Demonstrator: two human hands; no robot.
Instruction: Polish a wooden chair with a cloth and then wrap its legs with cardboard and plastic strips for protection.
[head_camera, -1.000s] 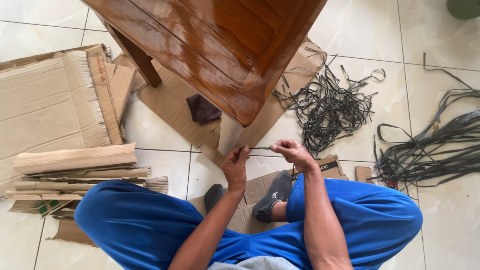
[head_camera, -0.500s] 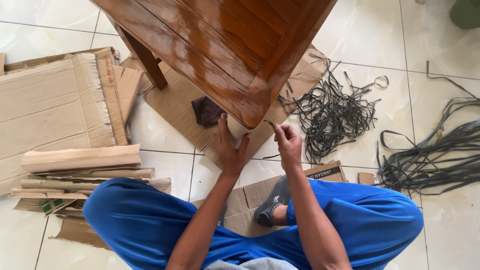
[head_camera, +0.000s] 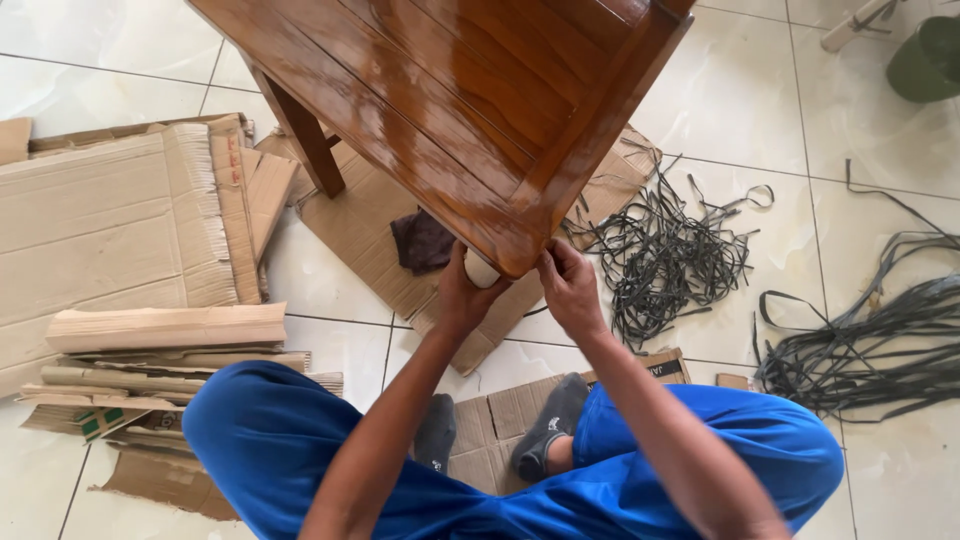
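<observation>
A glossy brown wooden table (head_camera: 450, 110) fills the top middle of the head view. Under its near corner, a leg wrapped in pale cardboard (head_camera: 483, 272) shows. My left hand (head_camera: 462, 292) presses against the wrapped leg from the left. My right hand (head_camera: 568, 285) sits at the leg's right side, just under the tabletop corner, fingers curled; what it pinches is hidden. I sit cross-legged in blue trousers (head_camera: 300, 440) with grey socks (head_camera: 545, 430).
Flattened cardboard sheets (head_camera: 110, 220) and folded stacks (head_camera: 165, 335) lie to the left. A dark cloth (head_camera: 422, 240) rests on cardboard under the table. Tangled black straps (head_camera: 665, 255) lie to the right, longer ones (head_camera: 870, 340) farther right. A green object (head_camera: 930, 60) stands top right.
Both hands have moved up from in front of my knees to the wrapped leg under the table corner. The thin strap seen between my hands earlier is no longer visible.
</observation>
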